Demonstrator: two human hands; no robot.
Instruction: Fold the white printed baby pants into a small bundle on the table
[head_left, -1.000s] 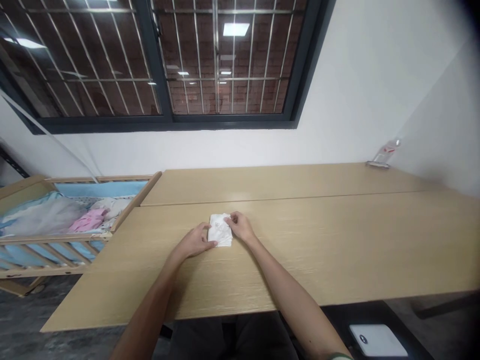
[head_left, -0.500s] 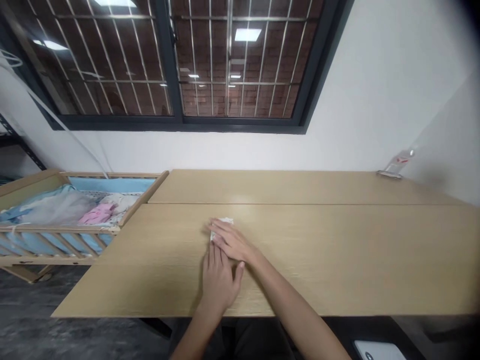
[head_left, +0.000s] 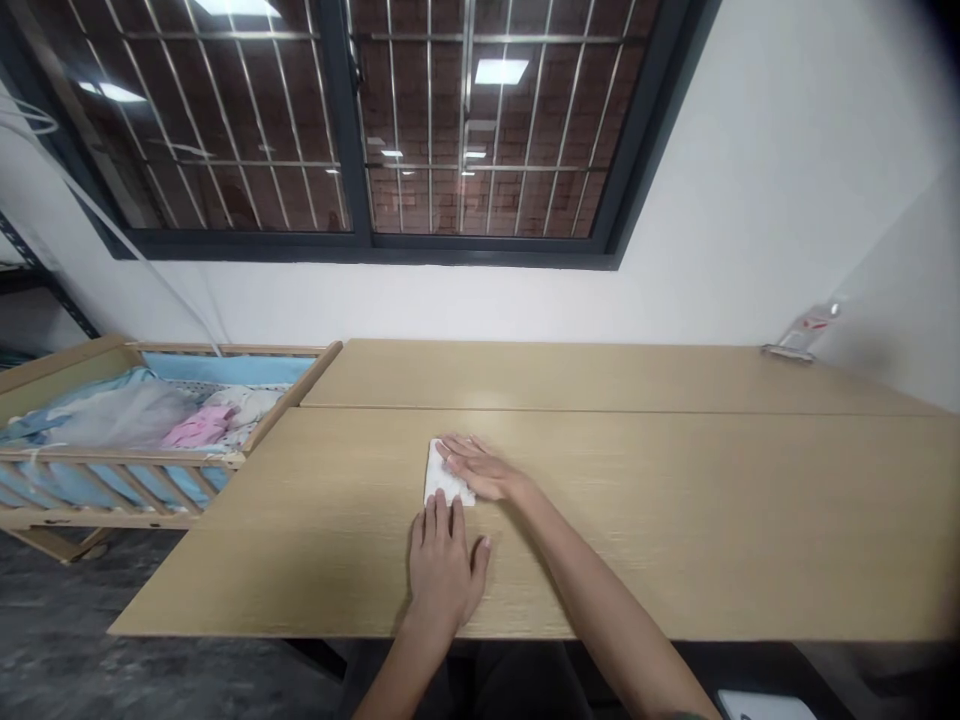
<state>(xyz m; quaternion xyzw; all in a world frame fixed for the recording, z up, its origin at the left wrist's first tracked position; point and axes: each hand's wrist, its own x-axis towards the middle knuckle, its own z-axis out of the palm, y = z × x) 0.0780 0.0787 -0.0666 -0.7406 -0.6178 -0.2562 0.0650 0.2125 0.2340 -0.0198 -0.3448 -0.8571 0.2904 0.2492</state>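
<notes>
A small folded white cloth point(head_left: 440, 480) lies on the wooden table point(head_left: 675, 500) in front of me. My right hand point(head_left: 480, 467) rests flat on its right part, fingers stretched out toward the left. My left hand point(head_left: 444, 562) lies flat on the table just below the cloth, fingers spread, its fingertips at the cloth's near edge. Neither hand grips anything.
A wooden cot point(head_left: 112, 440) with blue lining and pink and white clothes stands to the left of the table. A plastic bottle point(head_left: 806, 328) lies at the table's far right corner by the wall. A barred window is above. A white object point(head_left: 765, 705) shows below the table's near edge.
One second ago both hands pinched the cloth's sides. Since then the left hand dropped below it and flattened, and the right hand laid flat on top, sliding slightly right to uncover the cloth.
</notes>
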